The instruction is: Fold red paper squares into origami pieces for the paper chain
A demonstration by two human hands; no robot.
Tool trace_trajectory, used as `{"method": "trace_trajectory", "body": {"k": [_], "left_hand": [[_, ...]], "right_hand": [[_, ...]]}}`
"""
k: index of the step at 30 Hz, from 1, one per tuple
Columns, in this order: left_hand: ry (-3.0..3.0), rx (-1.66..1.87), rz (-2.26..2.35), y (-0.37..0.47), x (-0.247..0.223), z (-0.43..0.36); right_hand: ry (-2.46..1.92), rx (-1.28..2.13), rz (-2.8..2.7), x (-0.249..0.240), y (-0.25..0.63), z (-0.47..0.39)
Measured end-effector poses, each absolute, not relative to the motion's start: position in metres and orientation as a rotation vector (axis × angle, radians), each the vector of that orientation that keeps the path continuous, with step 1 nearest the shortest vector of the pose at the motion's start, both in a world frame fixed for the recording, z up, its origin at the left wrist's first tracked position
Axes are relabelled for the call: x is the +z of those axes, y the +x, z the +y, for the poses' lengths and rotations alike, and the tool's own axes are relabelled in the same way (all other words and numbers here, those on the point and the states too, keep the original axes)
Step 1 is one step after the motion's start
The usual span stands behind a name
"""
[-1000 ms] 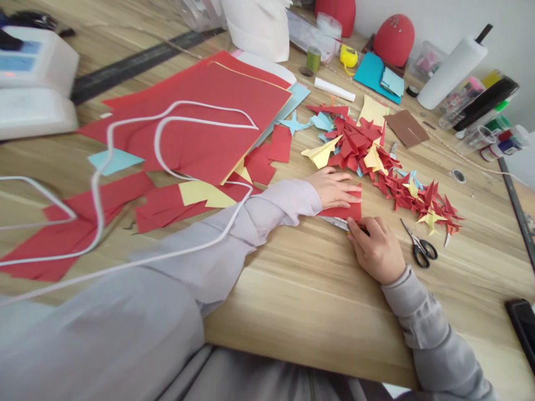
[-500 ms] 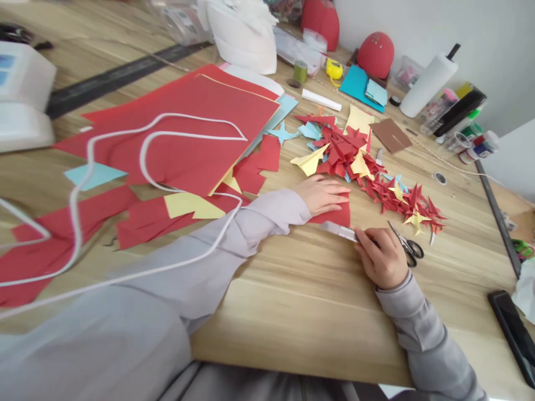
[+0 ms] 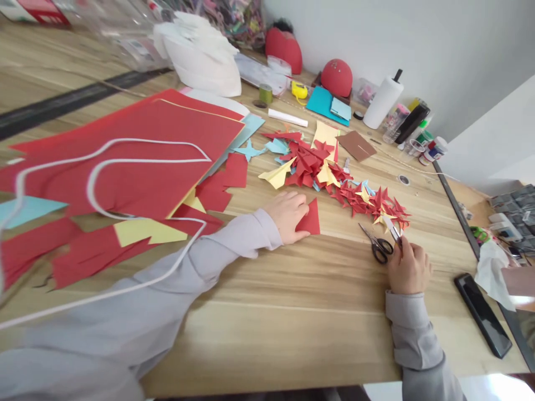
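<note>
My left hand (image 3: 288, 217) rests on the tabletop with its fingers bent over a small piece of red paper (image 3: 311, 217), thumb at the near edge and fingertips at the far one. Part of that paper is hidden under the hand. Further right, my right hand (image 3: 408, 268) is closed on a craft knife (image 3: 393, 230), its pale blade pointing away from me. Black-handled scissors (image 3: 377, 245) lie just left of that hand. Beyond both hands spreads a pile of folded red paper stars (image 3: 309, 161), mixed with yellow and blue ones.
Large red sheets (image 3: 167, 161) and paper scraps cover the left side, with a white cord (image 3: 137, 161) seen across them. A black phone (image 3: 482, 314) lies at right. Along the back stand a yellow tape measure (image 3: 298, 91), a white roll (image 3: 383, 103) and several bottles (image 3: 432, 150).
My right hand has moved right, away from the red paper, carrying the knife past the scissors. My left hand's flat fingers have curled round the paper. The camera view has shifted right.
</note>
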State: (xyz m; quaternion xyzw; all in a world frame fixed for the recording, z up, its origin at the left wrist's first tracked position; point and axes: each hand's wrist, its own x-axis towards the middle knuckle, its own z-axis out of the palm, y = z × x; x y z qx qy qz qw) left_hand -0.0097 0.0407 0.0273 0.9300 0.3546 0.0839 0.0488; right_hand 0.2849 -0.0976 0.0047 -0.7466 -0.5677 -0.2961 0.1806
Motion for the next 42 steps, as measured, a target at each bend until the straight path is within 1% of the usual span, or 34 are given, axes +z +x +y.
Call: {"method": "trace_trajectory", "body": {"k": [6,11,16,20,25,33,42], "left_hand": [[2.734,0.073,1.148,-0.007,0.034,0.036],[2.685,-0.033,1.198,-0.006,0.04,0.032],[2.646,-0.108,1.191,-0.006,0.043,0.03],[2.666,-0.135,1.159,-0.005,0.045,0.031],[2.714,-0.159,1.149,-0.005,0.044,0.031],[2.739,-0.066,1.118,-0.01,0.024,0.039],[2.707,-0.074,1.08,-0.009,0.036,0.036]], "right_hand": [[-2.35,-0.869,-1.588,0.0,0.285,-0.1],[-2.358,-0.882,-1.7,-0.004,0.291,-0.101],[-2.247,-0.961,-1.78,-0.01,0.299,-0.099],[-2.179,-0.944,-1.746,-0.007,0.291,-0.094],[-2.145,-0.834,-1.798,0.003,0.274,-0.08],[-2.29,-0.662,-1.743,0.006,0.264,-0.051],[-2.204,-0.638,-1.712,0.007,0.269,-0.061]]}}
